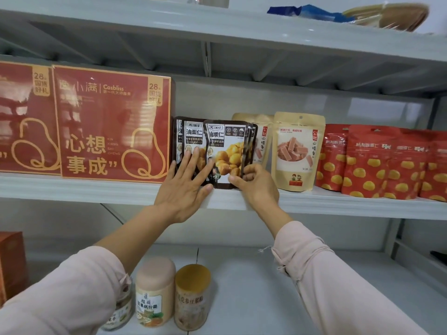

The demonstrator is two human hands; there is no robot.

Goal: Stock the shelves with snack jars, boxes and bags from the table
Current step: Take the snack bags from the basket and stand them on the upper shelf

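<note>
The red gift boxes [113, 124] stand at nine o'clock on the middle shelf [338, 201]; just beside them, near the centre, dark chestnut-kernel pouches stand upright one behind another. The left hand [186, 182] lies flat against the rear pouches [191, 139], fingers straight and spread, steadying them from their seven o'clock side. The front pouch [226, 151] stands near the shelf's front edge; the right hand [256, 182] pinches its five o'clock corner between thumb and curled fingers, so the hands are apart, one on either side of it. At three o'clock stand the kraft hawthorn-strip pouches [297, 151], then the red chestnut bags [372, 163]; at six o'clock, on the shelf below, the tall jars [154, 291].

The front pouch looks light and glossy, so probably slippery; its film is soft and its filling lumpy, so it may slump or slide forward if let go carelessly. The sealed side and bottom edges seem the stiffest places to hold, better than the bulging face; a flat palm suits keeping the row from toppling.
</note>
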